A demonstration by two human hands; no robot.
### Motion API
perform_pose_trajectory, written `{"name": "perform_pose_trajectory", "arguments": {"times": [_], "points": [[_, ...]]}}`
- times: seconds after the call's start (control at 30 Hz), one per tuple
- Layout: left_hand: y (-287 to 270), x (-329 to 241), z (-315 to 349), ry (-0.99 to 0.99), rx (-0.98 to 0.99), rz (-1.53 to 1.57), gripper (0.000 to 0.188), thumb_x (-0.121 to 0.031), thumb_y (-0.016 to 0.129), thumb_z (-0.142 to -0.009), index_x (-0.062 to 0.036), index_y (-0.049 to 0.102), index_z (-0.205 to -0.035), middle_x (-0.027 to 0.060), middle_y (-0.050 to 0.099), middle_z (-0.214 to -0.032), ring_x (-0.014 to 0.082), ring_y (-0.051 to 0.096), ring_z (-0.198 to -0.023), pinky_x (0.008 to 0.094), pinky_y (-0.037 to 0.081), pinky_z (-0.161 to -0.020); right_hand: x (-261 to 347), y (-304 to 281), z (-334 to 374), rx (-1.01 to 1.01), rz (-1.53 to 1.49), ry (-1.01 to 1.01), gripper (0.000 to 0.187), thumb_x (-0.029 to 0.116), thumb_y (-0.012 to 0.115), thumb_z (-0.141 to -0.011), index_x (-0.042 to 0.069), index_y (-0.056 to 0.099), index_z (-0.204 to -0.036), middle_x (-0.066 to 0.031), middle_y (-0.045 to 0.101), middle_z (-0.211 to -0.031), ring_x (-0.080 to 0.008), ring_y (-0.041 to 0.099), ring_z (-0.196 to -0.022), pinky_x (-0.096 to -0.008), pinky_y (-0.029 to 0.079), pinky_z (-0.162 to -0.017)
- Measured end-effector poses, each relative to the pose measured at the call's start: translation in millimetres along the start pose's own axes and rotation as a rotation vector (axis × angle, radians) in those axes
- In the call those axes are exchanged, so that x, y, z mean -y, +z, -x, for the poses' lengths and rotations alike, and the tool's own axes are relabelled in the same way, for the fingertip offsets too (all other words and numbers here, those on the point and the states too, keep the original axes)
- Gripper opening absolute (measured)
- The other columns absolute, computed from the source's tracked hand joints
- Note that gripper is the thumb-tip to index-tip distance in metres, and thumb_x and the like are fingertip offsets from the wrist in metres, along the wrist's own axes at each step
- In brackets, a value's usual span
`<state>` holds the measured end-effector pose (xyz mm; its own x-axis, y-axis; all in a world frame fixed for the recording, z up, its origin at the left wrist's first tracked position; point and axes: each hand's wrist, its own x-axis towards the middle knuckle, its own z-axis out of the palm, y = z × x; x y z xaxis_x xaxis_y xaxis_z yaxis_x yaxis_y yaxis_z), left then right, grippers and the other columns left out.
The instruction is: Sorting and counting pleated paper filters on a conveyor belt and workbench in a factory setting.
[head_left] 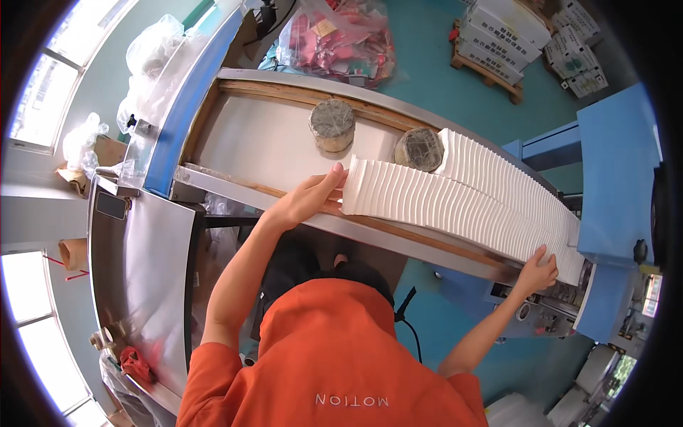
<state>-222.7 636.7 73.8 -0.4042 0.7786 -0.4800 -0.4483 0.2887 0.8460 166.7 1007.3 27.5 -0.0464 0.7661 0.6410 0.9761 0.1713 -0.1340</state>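
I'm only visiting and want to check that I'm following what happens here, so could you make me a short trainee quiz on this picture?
1. True or false: the left hand is at the left end of the near white row.
2. Which stands nearest the left end of the far white row?
a) a round block
b) a carton
c) the pink bag
3. Which hand is closer to the blue machine?

Key:
1. True.
2. a.
3. The right hand.
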Motion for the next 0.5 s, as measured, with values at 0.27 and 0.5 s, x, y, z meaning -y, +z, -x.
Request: {"name": "perform_pose_trajectory", "arguments": {"times": [0.27, 0.5], "points": [[-16, 2, -26, 0.095, -0.108, -0.180, 0.053, -0.047, 0.044, -0.097, -0.0039, 0.054, -0.126, 0.0068, 0.060, -0.103, 0.0116, 0.054, -0.084, 0.0242, 0.047, -0.071, 5, -10, 1, 0.006, 0.049, 0.043, 0.051, 0.053, 0.055, -0.087, 0.008, 0.064, -0.110, -0.0166, 0.057, -0.111, -0.0387, 0.050, -0.102, -0.0550, 0.042, -0.082], [-6, 17, -26, 0.155, -0.207, -0.067, 0.046, -0.040, 0.048, -0.097, -0.0017, 0.057, -0.120, 0.0008, 0.062, -0.100, 0.0077, 0.054, -0.093, 0.0232, 0.043, -0.082, 28, -17, 8, -0.002, 0.005, 0.051, 0.044, 0.046, 0.059, -0.086, 0.008, 0.063, -0.107, -0.0118, 0.056, -0.112, -0.0359, 0.048, -0.106, -0.0557, 0.036, -0.082]]}}
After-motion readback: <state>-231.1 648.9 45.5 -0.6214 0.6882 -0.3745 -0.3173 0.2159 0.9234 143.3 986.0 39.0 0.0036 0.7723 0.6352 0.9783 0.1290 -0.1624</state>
